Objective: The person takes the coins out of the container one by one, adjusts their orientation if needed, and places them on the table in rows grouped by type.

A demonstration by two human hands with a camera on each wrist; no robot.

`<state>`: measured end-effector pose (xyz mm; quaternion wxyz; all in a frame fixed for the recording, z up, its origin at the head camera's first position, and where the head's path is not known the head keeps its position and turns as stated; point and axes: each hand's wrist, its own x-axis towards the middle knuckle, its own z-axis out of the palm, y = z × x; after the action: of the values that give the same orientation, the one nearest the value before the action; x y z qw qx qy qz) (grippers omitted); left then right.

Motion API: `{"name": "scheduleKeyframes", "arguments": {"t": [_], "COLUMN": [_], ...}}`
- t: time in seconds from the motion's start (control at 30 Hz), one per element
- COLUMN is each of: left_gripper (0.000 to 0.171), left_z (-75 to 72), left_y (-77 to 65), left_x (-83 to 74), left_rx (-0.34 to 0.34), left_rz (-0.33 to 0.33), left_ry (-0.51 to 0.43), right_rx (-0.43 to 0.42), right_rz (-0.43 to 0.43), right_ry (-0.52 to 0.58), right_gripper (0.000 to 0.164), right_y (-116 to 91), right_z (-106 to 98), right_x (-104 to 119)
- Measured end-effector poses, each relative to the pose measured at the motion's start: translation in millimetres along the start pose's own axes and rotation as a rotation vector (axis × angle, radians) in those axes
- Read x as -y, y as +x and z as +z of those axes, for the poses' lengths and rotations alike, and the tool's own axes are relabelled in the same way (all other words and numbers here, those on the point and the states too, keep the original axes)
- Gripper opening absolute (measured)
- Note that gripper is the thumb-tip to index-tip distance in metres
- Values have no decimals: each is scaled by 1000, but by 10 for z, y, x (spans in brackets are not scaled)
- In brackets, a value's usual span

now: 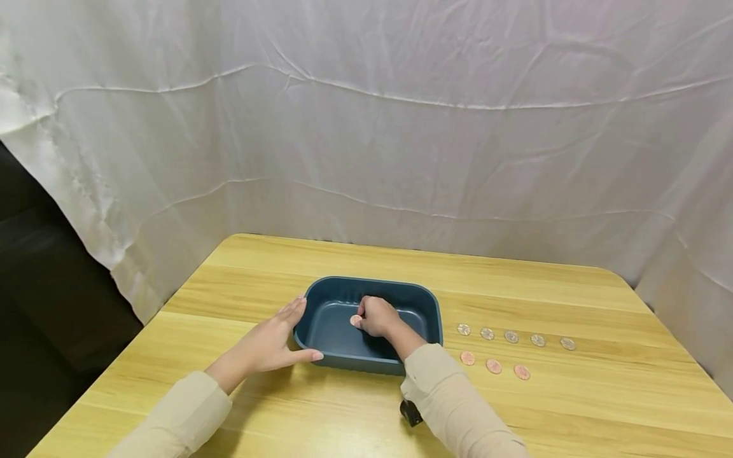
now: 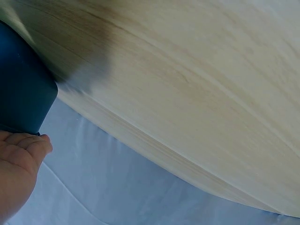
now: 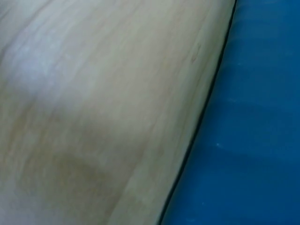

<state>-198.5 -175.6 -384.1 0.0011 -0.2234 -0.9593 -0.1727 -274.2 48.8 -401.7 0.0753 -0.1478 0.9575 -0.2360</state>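
A dark blue, rounded rectangular box (image 1: 338, 340) without a lid stands on the wooden table. My right hand (image 1: 378, 316) reaches down inside it and pinches a copper-coloured coin (image 1: 356, 320) between thumb and fingers, low over the box floor. My left hand (image 1: 269, 343) spreads around the near left corner, its fingers at the left rim and its thumb along the front wall. In the left wrist view, the left fingertips (image 2: 40, 143) meet the edge of the box (image 2: 28, 79). The right wrist view shows the blue box wall (image 3: 243, 131) but not the right hand.
Right of the box, several silver-coloured coins (image 1: 511, 336) lie in a row on the table (image 1: 618, 381). Nearer to me is a row of three copper-coloured coins (image 1: 494, 366). A pale cloth (image 1: 435, 159) hangs behind the table. A small black object (image 1: 410, 413) shows beneath the right sleeve.
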Motion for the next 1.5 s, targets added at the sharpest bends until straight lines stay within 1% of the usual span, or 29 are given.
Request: {"name": "scheduleKeyframes", "arguments": {"t": [0.2, 0.43, 0.57, 0.63, 0.83, 1.07, 1.37, 1.5], "left_gripper": [105, 105, 105, 106, 106, 106, 106, 106], "left_z": [3, 17, 23, 26, 30, 27, 19, 18], "left_y": [6, 10, 7, 6, 7, 7, 12, 8], "left_x": [-4, -1, 1, 1, -2, -2, -1, 2], "left_rx": [4, 0, -4, -7, -7, -8, -6, -8], "left_rz": [-5, -10, -6, -6, -17, -13, -3, -7], "left_ry": [5, 12, 11, 11, 12, 16, 14, 16], "right_rx": [31, 39, 49, 41, 6, -41, -133, -173], "right_rz": [-5, -39, -25, -12, 32, 27, 87, 101], "right_ry": [-1, -18, -20, -7, 130, 224, 384, 432], "right_gripper": [16, 14, 16, 17, 15, 15, 15, 16], "right_y": [-6, 9, -9, -27, -102, -210, -364, -441], "right_z": [-4, -11, -21, -27, -74, -136, -261, -330], "right_x": [11, 16, 11, 11, 22, -15, -38, -38]}}
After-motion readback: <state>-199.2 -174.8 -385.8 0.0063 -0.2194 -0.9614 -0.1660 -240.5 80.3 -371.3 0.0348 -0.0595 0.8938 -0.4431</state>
